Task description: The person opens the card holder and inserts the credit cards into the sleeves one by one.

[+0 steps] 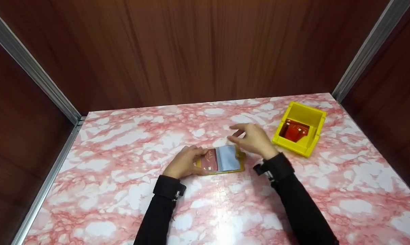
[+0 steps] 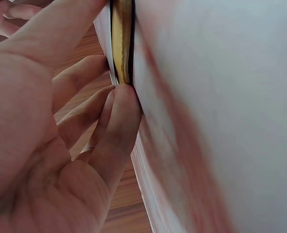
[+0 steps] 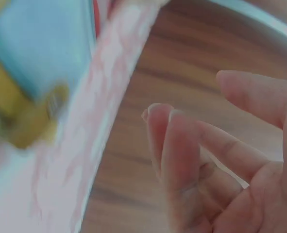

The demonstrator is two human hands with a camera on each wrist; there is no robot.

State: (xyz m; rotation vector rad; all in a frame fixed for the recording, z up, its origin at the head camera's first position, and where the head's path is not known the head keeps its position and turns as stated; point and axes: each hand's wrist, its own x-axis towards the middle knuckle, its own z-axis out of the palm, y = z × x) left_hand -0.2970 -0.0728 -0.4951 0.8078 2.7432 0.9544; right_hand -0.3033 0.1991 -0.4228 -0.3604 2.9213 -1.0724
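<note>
An opened yellow card holder (image 1: 229, 158) with clear plastic sleeves lies on the marbled table in the head view. A red card (image 1: 210, 160) sits in its left side, and a bluish sleeve fills the right side. My left hand (image 1: 185, 162) grips the holder's left end between thumb and fingers; the left wrist view shows the holder's yellow edge (image 2: 120, 46) at the fingertips. Above the holder's right end hovers my right hand (image 1: 255, 139), fingers loosely bent and apart, holding nothing. A yellow clasp strap (image 3: 34, 124) sticks out from the holder, blurred in the right wrist view.
To the right of my right hand stands a yellow bin (image 1: 290, 147) with several red cards (image 1: 296, 132) inside. Dark wood panels (image 1: 198, 51) enclose the table at the back and sides, with metal posts (image 1: 368, 44) at the corners.
</note>
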